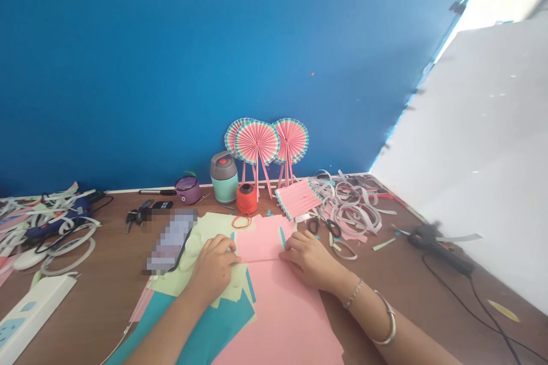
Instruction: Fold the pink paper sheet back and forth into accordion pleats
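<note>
Head view: here the pink paper point(259, 242) lies over pink sheets point(282, 313) on the bench point(107, 274), left hand point(214, 265) and right hand point(308, 256) at its sides; pinching or merely pressing, can't tell. Looks light, thin, crease-prone: best held by both edges.

8 o'clock: phone point(171, 242) screen pixelated, unreadable | 8 o'clock: power strip point(32, 316) cut by left edge | 7 o'clock: teal paper point(226, 319) partly behind left forearm point(173, 322) | 6 o'clock: pink sheet point(280, 319) cut by bottom edge | 4 o'clock: glue gun point(445, 251) blurred
</note>
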